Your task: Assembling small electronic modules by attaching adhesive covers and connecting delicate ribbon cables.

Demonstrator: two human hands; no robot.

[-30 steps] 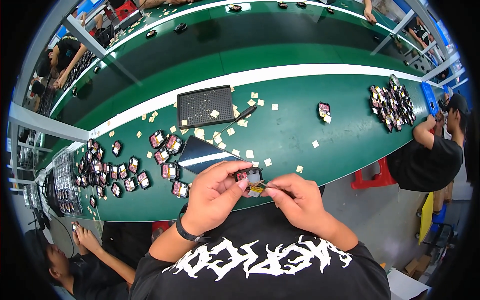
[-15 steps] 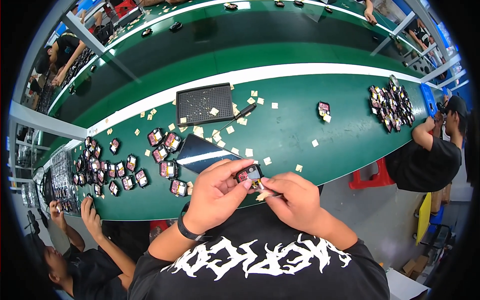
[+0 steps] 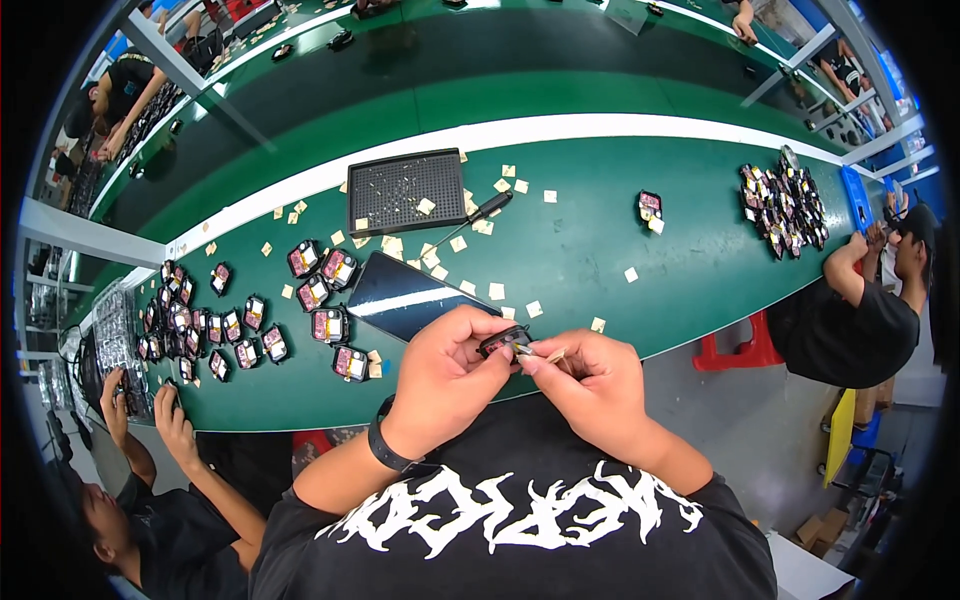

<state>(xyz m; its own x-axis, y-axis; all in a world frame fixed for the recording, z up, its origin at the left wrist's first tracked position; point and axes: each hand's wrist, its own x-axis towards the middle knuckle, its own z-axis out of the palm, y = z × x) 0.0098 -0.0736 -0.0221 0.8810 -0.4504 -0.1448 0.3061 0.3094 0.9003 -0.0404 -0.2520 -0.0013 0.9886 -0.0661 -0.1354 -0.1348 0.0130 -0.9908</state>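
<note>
My left hand (image 3: 452, 375) is closed round a small black device housing (image 3: 503, 341) with a reddish board inside, tilted so little of its inside shows. At its right edge my right hand (image 3: 592, 385) pinches, its thumb and fingertips against the housing. A small cream paper piece (image 3: 558, 356) sticks out between those fingers. Something small and silvery shows at the fingertips, too small to name. Just beyond my left hand lies a dark flat glass-faced panel (image 3: 405, 297). To the left are several like housings (image 3: 328, 325) with pink boards and yellow tape.
A black grid tray (image 3: 407, 192) and a screwdriver (image 3: 488, 208) lie farther back among scattered cream squares (image 3: 497, 291). One housing (image 3: 650, 211) sits alone at right; a heap of housings (image 3: 783, 205) is beyond. Co-workers sit left (image 3: 170, 535) and right (image 3: 850, 330).
The housing has been tipped more edge-on in my left hand. My right fingertips have moved up against its edge, and the cream piece now sits higher between them.
</note>
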